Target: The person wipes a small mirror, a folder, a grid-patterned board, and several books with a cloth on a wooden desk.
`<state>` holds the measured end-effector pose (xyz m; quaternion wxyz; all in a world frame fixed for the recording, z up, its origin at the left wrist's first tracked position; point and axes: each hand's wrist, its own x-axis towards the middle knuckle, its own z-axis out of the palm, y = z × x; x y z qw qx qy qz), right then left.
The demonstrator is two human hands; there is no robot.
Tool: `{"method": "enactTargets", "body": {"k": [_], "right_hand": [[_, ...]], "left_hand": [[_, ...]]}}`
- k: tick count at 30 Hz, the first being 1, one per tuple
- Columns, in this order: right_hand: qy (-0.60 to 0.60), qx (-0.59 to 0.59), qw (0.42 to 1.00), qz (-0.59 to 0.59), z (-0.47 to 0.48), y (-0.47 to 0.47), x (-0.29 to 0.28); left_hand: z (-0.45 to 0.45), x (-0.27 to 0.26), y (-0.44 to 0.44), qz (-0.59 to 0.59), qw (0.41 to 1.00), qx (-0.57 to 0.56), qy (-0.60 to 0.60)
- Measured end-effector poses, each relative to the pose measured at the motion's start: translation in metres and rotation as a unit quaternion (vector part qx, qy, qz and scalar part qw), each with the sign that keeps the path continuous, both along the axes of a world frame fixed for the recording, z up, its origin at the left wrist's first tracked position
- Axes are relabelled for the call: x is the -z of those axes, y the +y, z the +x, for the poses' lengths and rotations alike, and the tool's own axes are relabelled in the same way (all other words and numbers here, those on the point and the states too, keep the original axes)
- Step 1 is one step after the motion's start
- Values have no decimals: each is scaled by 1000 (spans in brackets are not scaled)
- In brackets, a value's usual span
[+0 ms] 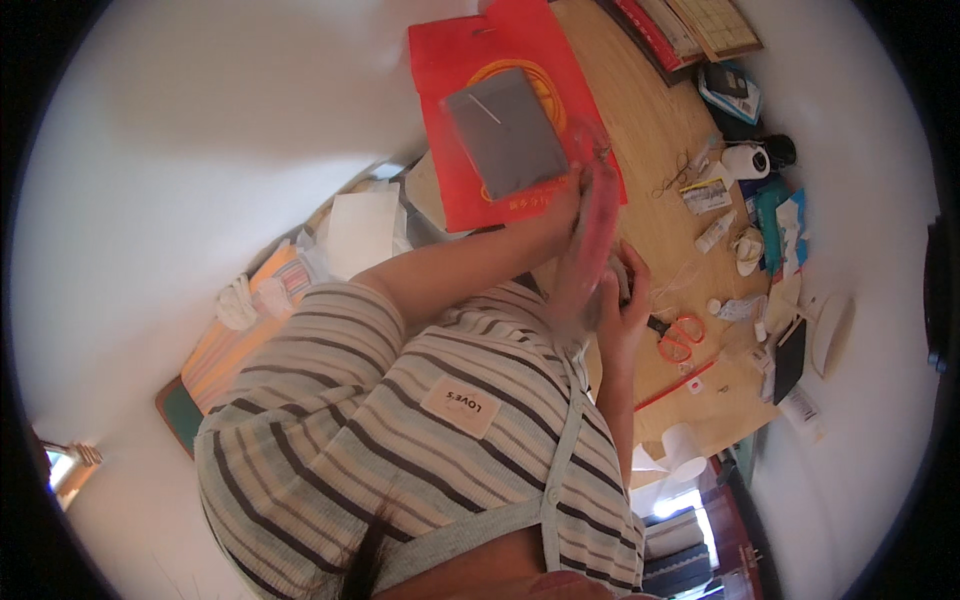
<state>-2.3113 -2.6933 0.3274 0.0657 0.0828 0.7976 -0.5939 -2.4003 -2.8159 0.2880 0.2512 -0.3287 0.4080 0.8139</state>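
My left hand (581, 187) is closed on the upper end of a long pink, see-through piece (598, 225), perhaps thin film or mesh; motion blurs it. The pink piece hangs down past my right hand (630, 300), just below and to the right. Curled fingers of that hand hold a small grey thing (621, 276), mostly hidden by them. Beyond my left hand lies a flat dark grey rectangular sheet or pouch (510, 139) on a red bag (442, 180) with a gold emblem and writing. A thin white stick (485, 109) rests on the grey rectangle.
Orange-handled scissors (681, 339) and a red stick (679, 385) lie on the wooden table (637, 97). Along its right side are a small bottle (716, 231), a teal tool (769, 225) and a white roll (684, 450). A white paper bag (364, 232) stands left.
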Motion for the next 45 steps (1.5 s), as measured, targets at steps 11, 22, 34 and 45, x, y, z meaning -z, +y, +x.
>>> {"method": "enactTargets", "body": {"k": [11, 22, 34, 45], "right_hand": [[-101, 7, 995, -21, 12, 39, 48], [-205, 77, 970, 108, 68, 96, 99], [-190, 188, 962, 57, 91, 99, 40], [-118, 137, 982, 50, 48, 85, -53]], "left_hand": [[3, 70, -26, -252, 960, 41, 116], [39, 108, 10, -240, 927, 235, 167], [28, 115, 4, -370, 802, 391, 260], [-3, 103, -148, -568, 790, 121, 197]]}}
